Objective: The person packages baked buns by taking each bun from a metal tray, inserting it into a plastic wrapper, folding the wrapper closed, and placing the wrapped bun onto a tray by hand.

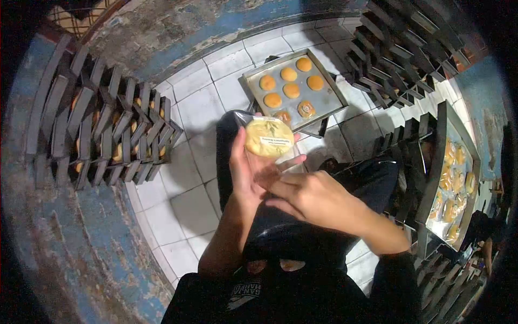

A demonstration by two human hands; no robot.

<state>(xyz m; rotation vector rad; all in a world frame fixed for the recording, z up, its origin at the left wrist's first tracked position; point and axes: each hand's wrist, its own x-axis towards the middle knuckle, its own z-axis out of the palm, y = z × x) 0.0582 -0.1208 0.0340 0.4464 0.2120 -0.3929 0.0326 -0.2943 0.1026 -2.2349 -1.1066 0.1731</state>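
Observation:
My left hand (246, 174) is closed around a clear plastic bag (253, 153) with a round, pale yellow bun (264, 134) inside. Printed lettering shows on the bag, over the bun. The palm faces up, with fingertips showing past the bag's far side. My right hand (324, 201) is at the bag's near end, thumb and fingers bent together on the plastic close to my left palm; its fingertips are partly hidden. Beyond the bag, a metal tray (330, 108) holds several bare golden buns (291, 89) and two wrapped buns (306, 109) at its near side.
Stacked dark trays (116, 129) with buns between them stand at the left. More stacked trays (402, 59) stand at the upper right. On the right, a tilted tray (426, 208) holds several wrapped buns (456, 178). White tiles (186, 159) cover the floor beside a peeling blue wall (97, 243).

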